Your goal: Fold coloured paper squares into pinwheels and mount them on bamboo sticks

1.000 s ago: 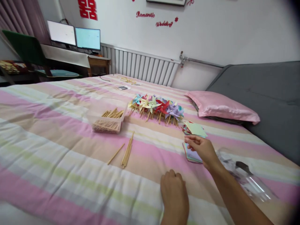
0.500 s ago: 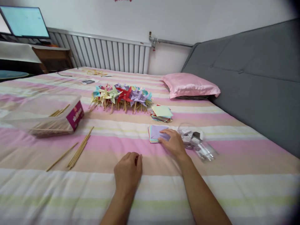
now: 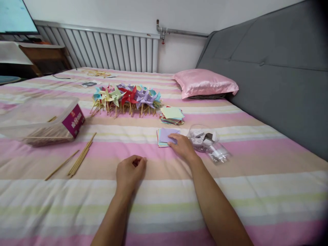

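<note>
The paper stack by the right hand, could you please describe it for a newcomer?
On the striped bed, find the pink pillow. Nearer the camera, the right hand touches the paper stack. Its top is purple, unlike the pale-topped farther stack.

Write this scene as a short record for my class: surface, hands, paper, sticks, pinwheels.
Surface: striped bedspread
Left hand: loosely curled, nothing visible in it
Right hand: fingers at the purple sheet topping the nearer paper stack
Farther paper stack: pale sheet on top
Sticks: bunch and one apart, near a clear box holding more
Pinwheels: multicoloured cluster on the bedspread
</note>
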Tool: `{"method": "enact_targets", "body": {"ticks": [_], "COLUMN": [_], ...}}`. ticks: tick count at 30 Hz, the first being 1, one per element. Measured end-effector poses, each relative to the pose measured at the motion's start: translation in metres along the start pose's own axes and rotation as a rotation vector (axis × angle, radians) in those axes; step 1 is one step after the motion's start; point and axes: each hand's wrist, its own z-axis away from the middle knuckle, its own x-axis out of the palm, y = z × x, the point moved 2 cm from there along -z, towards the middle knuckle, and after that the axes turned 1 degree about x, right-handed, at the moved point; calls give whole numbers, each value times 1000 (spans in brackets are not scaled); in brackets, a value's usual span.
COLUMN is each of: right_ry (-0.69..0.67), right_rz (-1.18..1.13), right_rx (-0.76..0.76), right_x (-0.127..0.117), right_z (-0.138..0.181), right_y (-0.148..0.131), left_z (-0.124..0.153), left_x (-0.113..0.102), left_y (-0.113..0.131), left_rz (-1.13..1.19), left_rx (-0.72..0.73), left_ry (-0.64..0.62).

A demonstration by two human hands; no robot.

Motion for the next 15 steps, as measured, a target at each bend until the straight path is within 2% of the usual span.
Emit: {"method": "enact_targets", "body": {"ticks": [5, 8, 12, 15], "right_ry": [-7, 22, 130, 288], "right_rz": [-39, -40, -24, -74], "right_rx": [6, 61, 164, 211], "right_x": [0, -1, -4, -8], "right_z": [0, -2, -6, -6], "right_y": [0, 2, 4, 2], "left_z": [-5, -4, -3, -2], "left_x": [2, 3, 2, 1], "left_y": [-10, -11, -9, -8], "left_rz": [156, 216, 286, 315], "left_rx": [-17, -27, -39, -55], "left_ry": [-33, -26, -3, 7]}}
